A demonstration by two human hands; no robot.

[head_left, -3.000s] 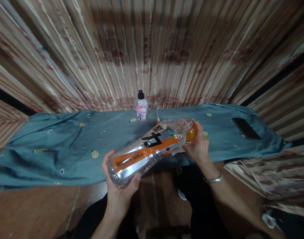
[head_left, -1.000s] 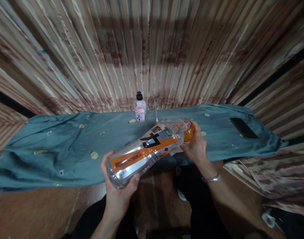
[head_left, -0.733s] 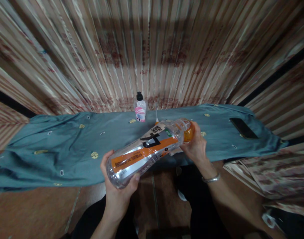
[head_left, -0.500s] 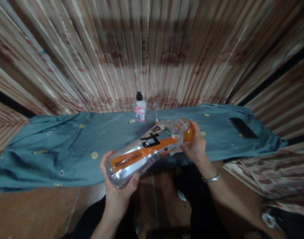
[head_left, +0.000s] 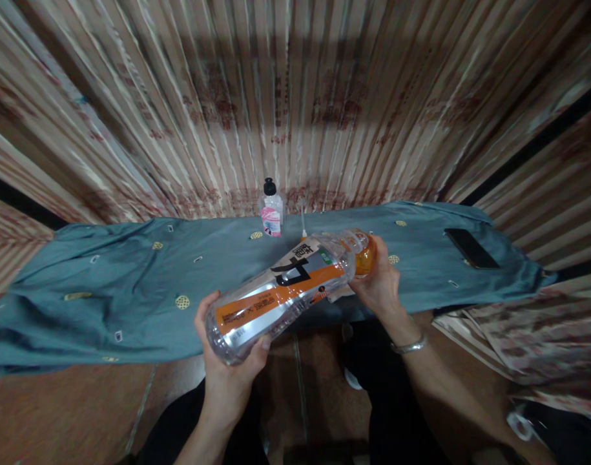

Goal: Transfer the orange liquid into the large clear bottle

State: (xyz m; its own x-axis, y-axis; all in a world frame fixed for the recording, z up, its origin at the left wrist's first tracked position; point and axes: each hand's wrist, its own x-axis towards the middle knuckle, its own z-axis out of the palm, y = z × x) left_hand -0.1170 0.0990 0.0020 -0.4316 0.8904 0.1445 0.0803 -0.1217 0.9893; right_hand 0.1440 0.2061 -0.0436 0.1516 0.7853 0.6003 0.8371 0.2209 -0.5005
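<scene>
One teal-draped desk (head_left: 135, 278) spans the view; one large clear plastic bottle (head_left: 280, 287), labelled in orange and silver, is held at a slant above the near edge; the left hand (head_left: 230, 374) cups its base, the right hand (head_left: 381, 284) grips its amber cap (head_left: 364, 256); a black smartphone (head_left: 471, 248) lies right; a black-capped pink-label bottle (head_left: 270, 218) stands near the rear edge; a silver bracelet (head_left: 409, 347) encircles the right wrist.

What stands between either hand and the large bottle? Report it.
Nothing visible: the left hand grips the large bottle near its base, and the right hand holds the amber part at its neck. The pink-labelled bottle stands beyond, apart from both hands.
</scene>
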